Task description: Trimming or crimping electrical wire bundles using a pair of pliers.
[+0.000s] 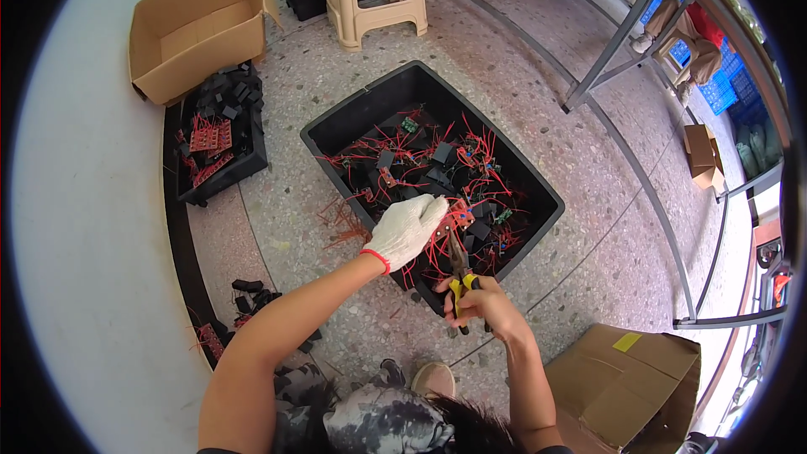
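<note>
My left hand [409, 229], in a white knit glove with a red cuff, is closed on a red circuit board [458, 216] with thin red wires. My bare right hand [483, 306] grips pliers [460, 271] with yellow and black handles. Their metal jaws point up at the lower edge of the board; whether they pinch a wire I cannot tell. Both hands are over the near side of a black plastic bin [538, 187]. Inside lie many black rectangular pieces [442, 152], red wires and small boards, among them a green one [409, 124].
A smaller black crate [249, 166] with red boards and black pieces stands at left, beside an open cardboard box [198, 29]. A beige stool [377, 0] is beyond the bin. Another cardboard box [626, 382] sits near right. Metal table legs [618, 38] and a seated person [698, 42] are far right.
</note>
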`<state>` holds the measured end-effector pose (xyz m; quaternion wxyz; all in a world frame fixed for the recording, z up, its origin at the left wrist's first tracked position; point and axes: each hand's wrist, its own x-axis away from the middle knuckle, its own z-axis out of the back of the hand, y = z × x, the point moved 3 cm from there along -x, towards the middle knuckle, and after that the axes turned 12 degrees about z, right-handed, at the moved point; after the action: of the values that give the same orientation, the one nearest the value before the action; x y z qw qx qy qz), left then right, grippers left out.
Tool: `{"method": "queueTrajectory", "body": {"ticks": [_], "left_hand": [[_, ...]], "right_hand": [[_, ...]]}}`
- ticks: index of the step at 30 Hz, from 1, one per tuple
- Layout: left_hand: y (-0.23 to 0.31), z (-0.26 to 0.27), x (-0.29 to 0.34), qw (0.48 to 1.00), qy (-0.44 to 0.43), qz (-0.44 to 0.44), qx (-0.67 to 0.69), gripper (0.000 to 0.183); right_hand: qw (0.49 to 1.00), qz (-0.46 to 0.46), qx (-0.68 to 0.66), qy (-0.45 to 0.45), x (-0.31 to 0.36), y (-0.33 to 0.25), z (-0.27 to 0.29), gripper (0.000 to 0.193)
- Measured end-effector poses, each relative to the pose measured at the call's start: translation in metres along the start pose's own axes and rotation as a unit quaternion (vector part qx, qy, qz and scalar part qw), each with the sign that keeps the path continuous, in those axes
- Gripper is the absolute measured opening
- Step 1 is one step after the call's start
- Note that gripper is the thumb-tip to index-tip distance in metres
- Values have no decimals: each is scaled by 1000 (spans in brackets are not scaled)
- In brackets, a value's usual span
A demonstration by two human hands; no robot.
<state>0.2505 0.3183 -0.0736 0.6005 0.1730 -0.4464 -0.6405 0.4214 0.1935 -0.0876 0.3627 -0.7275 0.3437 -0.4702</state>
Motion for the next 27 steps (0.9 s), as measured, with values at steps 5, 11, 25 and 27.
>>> {"method": "queueTrajectory", "body": {"ticks": [5, 11, 25, 27], "left_hand": [[-9, -3, -5, 997, -35, -1, 65, 50], [-12, -2, -5, 993, -41, -16, 111, 50], [-7, -5, -6, 999, -19, -8, 41, 49], [-11, -6, -8, 999, -21, -7, 45, 50]], "right_hand": [[994, 5, -86, -66, -4, 7, 6, 42], [993, 5, -100, -66, 2, 1, -5, 49], [999, -12, -6, -32, 2, -3, -2, 40], [998, -4, -53, -33, 2, -3, -6, 42]]}}
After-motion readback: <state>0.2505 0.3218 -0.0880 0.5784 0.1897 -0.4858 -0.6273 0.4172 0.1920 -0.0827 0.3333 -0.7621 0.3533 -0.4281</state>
